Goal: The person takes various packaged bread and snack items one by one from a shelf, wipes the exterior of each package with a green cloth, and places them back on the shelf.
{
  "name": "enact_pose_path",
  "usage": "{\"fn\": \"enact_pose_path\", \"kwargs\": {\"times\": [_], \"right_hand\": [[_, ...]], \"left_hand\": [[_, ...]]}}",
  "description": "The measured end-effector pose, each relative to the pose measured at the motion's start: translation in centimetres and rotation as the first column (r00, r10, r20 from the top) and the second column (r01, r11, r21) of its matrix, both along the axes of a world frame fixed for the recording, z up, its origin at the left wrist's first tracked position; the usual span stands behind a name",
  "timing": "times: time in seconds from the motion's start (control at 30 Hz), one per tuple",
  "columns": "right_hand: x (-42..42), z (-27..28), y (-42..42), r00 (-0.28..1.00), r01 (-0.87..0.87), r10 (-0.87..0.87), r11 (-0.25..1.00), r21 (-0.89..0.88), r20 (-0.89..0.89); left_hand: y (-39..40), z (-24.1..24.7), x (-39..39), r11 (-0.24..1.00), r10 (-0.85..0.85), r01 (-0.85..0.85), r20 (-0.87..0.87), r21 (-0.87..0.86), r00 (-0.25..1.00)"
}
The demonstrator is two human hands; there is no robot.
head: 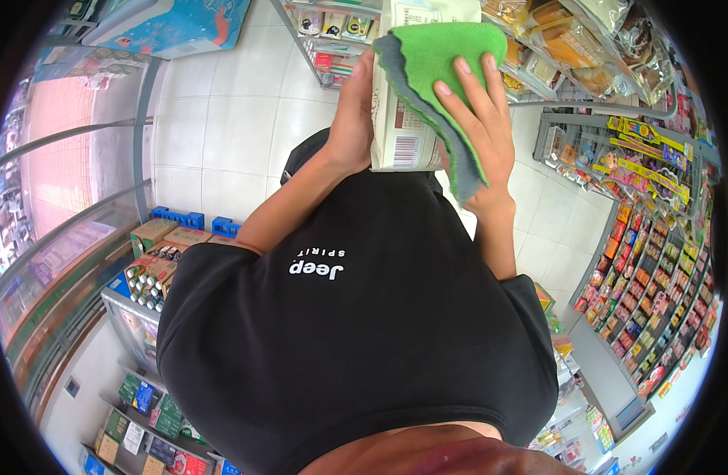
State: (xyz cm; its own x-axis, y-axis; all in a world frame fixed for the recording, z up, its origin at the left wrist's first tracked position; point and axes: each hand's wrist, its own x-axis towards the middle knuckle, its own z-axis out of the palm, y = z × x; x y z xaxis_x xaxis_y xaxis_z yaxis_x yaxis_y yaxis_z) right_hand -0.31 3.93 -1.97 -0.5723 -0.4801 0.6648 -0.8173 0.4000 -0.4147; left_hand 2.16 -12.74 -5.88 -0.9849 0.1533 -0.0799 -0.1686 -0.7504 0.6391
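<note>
I hold a cream-coloured printed package (394, 139) with a barcode in front of my chest. My left hand (353, 113) presses flat along its left side, the fingers pointing forward. My right hand (483, 119) lies over a green cloth with a grey underside (441, 65), fingers spread on top of it. The cloth drapes across the upper and right part of the package and hides much of it. A grey corner of the cloth hangs down by my right wrist. What is inside the package cannot be seen.
A wire rack with bagged bread (572, 47) stands ahead on the right, near my right hand. Further right are hanging baskets of snacks (649, 160) and sloped shelves of small packets (643, 285). Cartons with bottles (153, 267) sit to the left. Tiled floor (233, 130) lies ahead left.
</note>
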Motion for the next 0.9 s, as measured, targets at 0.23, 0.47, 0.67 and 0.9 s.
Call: {"fn": "enact_pose_path", "kwargs": {"times": [0.23,0.47,0.67,0.9], "right_hand": [[2.5,0.3,0.9,0.983,-0.179,0.181,0.925,0.334,0.023],[-0.5,0.7,-1.3,0.994,0.105,-0.107,0.989,0.107,0.011],[2.5,-1.0,-1.0,0.995,-0.067,0.057,0.989,0.13,0.083],[-1.1,-0.1,-2.2,0.985,0.097,-0.062,0.972,-0.213,0.164]], "left_hand": [[-0.5,-1.8,-1.0,0.704,-0.218,0.217,-0.085,0.676,0.972],[0.5,-1.0,0.6,0.999,-0.008,0.008,-0.009,-0.04,1.0],[-0.1,-2.1,-0.5,0.999,0.016,-0.016,-0.001,0.028,1.0],[1.0,0.1,0.0,0.999,-0.016,0.011,-0.097,-0.051,0.995]]}}
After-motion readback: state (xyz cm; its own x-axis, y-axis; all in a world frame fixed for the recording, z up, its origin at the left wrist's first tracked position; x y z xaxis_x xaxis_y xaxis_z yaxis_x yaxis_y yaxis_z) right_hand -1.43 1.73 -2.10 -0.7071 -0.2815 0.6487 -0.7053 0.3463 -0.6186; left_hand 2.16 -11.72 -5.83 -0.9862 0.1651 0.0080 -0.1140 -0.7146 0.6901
